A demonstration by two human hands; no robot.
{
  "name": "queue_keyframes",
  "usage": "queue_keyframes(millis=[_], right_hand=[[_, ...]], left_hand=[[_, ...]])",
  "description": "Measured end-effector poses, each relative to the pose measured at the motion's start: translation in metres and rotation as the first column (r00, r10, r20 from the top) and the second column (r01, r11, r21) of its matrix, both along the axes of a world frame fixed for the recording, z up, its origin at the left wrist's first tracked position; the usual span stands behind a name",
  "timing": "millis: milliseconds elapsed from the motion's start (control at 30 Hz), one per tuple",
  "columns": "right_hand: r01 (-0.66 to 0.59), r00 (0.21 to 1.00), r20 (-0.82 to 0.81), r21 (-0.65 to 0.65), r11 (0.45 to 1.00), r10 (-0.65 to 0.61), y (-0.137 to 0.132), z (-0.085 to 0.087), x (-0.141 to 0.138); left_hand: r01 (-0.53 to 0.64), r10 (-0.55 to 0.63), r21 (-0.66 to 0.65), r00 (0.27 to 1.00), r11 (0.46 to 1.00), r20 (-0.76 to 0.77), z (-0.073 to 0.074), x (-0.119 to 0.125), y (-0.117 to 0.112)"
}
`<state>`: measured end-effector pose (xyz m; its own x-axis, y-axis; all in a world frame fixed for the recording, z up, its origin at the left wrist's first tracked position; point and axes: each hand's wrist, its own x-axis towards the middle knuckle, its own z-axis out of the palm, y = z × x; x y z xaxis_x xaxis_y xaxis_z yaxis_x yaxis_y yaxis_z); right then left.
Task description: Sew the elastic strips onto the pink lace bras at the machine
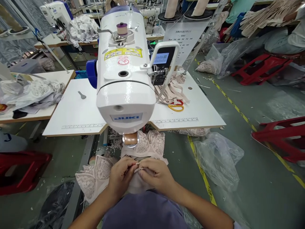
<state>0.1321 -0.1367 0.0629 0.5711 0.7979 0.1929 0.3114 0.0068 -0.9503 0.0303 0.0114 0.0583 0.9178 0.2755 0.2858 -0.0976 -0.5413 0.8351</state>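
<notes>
Left hand point(121, 176) is curled, thumb and fingertips brought together on a pale edge point(138, 168); right hand point(157, 175) pinches the same edge from the other side, its fingers bent and the two sets of fingertips close together. That edge appears to belong to the lace bra point(151, 143), though the fingers cover the join and it is hard to be sure. The bra lies just beyond the hands, in front of the bench point(68, 105) and partly behind the low end of the sewing machine point(126, 98). Beside the left forearm lies a second bra point(97, 175), its lace cups facing up.

On the bench, right of the machine, sit a heap of beige straps point(173, 89) and, at its near edge, scissors point(176, 108) with yellow and red handles. A small grey tool point(82, 95) lies on the left part. On the floor to the right, a clear bag point(219, 162) rests near yellow tape point(200, 162).
</notes>
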Motion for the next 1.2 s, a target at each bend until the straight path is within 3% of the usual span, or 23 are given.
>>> queue_keyframes(millis=[133, 233, 367, 700, 1000, 1200], right_hand=[[0.029, 1.0, 0.015, -0.093, 0.995, -0.028, -0.002, 0.004, 0.012], [0.08, 0.98, 0.194, -0.183, 0.98, -0.044, -0.004, 0.011, 0.024], [0.035, 0.935, 0.35, -0.244, 0.969, 0.055, -0.003, 0.022, 0.035], [-0.172, 0.983, 0.011, -0.286, 0.943, 0.183, -0.004, 0.036, 0.041], [-0.218, 0.969, 0.044, -0.319, 0.922, 0.245, -0.006, 0.039, 0.044], [-0.191, 0.977, 0.029, -0.31, 0.931, 0.21, -0.005, 0.039, 0.04]], left_hand=[[-0.03, 0.028, -0.019, 0.997, 0.999, -0.067, 0.009, 0.005, 0.002], [-0.057, 0.06, 0.069, 0.997, 0.996, -0.044, 0.019, 0.005, 0.003], [0.033, -0.054, 0.215, 0.994, 0.976, 0.093, 0.03, 0.002, 0.003], [0.092, -0.102, 0.263, 0.995, 0.96, 0.022, 0.038, 0.006, 0.006], [0.114, -0.101, 0.261, 0.993, 0.959, -0.06, 0.039, 0.009, 0.008], [0.194, -0.125, 0.397, 0.973, 0.897, -0.192, 0.038, 0.012, 0.013]])
